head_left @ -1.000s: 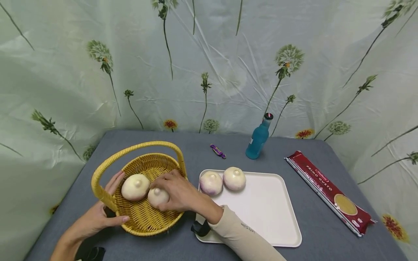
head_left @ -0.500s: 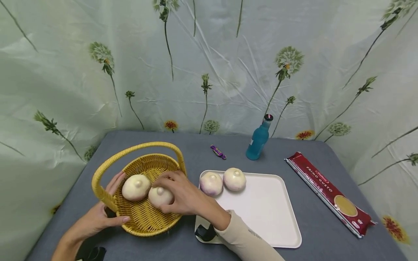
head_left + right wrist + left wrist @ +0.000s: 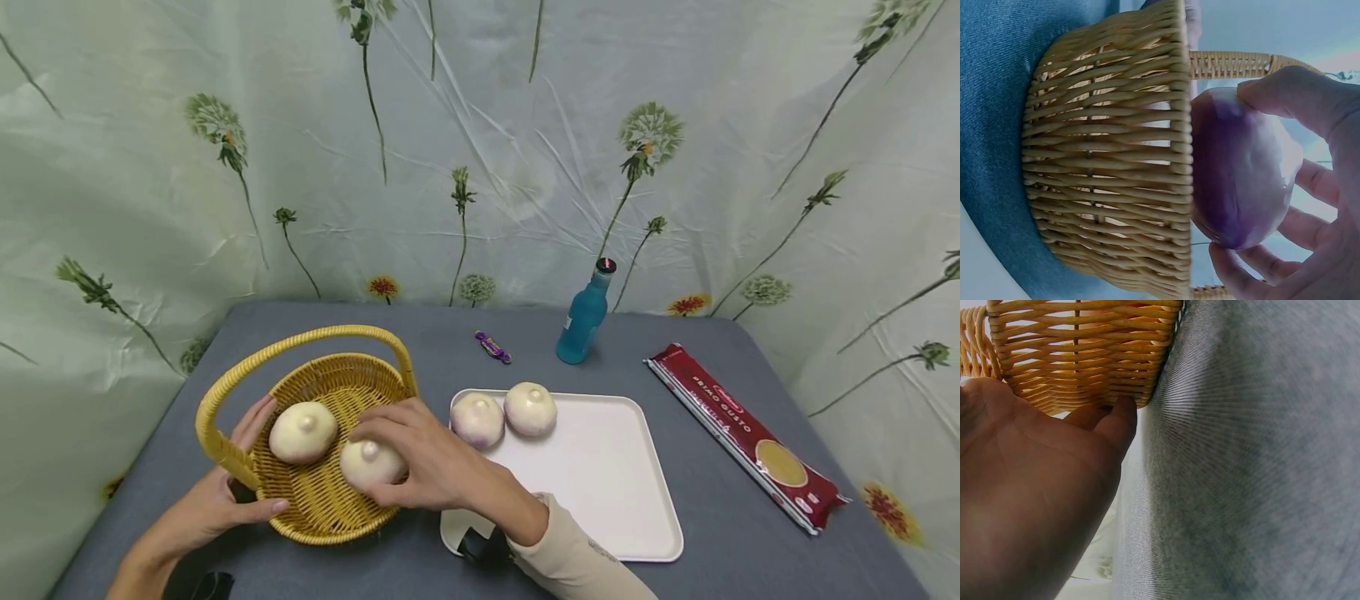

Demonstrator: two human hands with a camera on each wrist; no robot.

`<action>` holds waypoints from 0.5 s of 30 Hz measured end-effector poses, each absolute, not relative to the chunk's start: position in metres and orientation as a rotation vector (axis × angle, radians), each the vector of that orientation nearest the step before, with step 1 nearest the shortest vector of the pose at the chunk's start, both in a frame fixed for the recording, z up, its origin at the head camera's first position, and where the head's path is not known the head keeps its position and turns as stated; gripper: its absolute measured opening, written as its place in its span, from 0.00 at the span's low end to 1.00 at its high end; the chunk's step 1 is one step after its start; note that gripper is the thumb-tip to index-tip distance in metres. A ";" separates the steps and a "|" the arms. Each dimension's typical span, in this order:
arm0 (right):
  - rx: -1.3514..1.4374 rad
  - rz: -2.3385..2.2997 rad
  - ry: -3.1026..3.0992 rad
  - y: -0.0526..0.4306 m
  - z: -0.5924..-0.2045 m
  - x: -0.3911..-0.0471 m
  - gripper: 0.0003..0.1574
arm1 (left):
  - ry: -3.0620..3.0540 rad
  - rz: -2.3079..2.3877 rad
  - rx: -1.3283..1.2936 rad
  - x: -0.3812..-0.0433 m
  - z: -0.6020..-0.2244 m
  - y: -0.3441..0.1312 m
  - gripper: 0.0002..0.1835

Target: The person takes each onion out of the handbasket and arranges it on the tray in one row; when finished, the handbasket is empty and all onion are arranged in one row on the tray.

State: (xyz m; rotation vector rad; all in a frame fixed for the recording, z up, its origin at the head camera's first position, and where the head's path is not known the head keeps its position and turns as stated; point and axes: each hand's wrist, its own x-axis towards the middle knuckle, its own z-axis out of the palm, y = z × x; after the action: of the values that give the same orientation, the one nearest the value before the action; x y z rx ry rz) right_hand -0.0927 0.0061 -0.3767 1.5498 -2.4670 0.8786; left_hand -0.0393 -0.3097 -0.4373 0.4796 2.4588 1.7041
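Observation:
A yellow wicker basket [image 3: 330,504] with a tall handle stands on the left of the table. My left hand [image 3: 202,508] holds its left side, thumb at the front and fingers along the wall; the left wrist view shows this hand [image 3: 1035,481] against the weave. My right hand [image 3: 431,458] grips a white-and-purple turnip [image 3: 371,465] between thumb and fingers. In the right wrist view that turnip [image 3: 1241,169] is level with the basket's rim, its purple side facing the basket. Another turnip [image 3: 303,432] lies inside the basket at the left.
Right of the basket is a white tray [image 3: 585,492] with two turnips [image 3: 531,408] at its back left, partly beneath my right forearm. Farther back are a purple-wrapped candy [image 3: 492,347] and a blue bottle [image 3: 582,321]. A red spaghetti packet [image 3: 742,433] lies at the right.
My right hand has raised the turnip and shifted it slightly right, toward the basket's right rim. My left hand keeps its place on the basket. The whole head view has shifted slightly.

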 end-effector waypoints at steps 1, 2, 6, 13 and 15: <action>1.555 0.884 -2.455 0.007 -0.376 -0.092 0.31 | 2.456 1.708 0.478 -0.039 -0.437 -0.310 0.62; 1.557 0.890 -2.446 0.008 -0.375 -0.092 0.31 | 2.452 1.712 0.478 -0.039 -0.437 -0.310 0.62; 1.552 0.933 -2.421 0.012 -0.371 -0.090 0.31 | 2.456 1.708 0.480 -0.040 -0.438 -0.310 0.62; 1.510 0.965 -2.434 0.022 -0.370 -0.086 0.30 | 2.454 1.713 0.489 -0.040 -0.438 -0.310 0.63; 1.499 0.993 -2.453 0.025 -0.369 -0.085 0.30 | 2.455 1.718 0.505 -0.040 -0.438 -0.310 0.63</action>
State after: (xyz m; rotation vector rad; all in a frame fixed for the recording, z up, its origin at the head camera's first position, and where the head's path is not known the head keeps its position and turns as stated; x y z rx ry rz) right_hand -0.0852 0.0251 -0.3693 1.4994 -2.4534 0.9928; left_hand -0.0400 -0.3100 -0.4380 0.5053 2.4549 1.7178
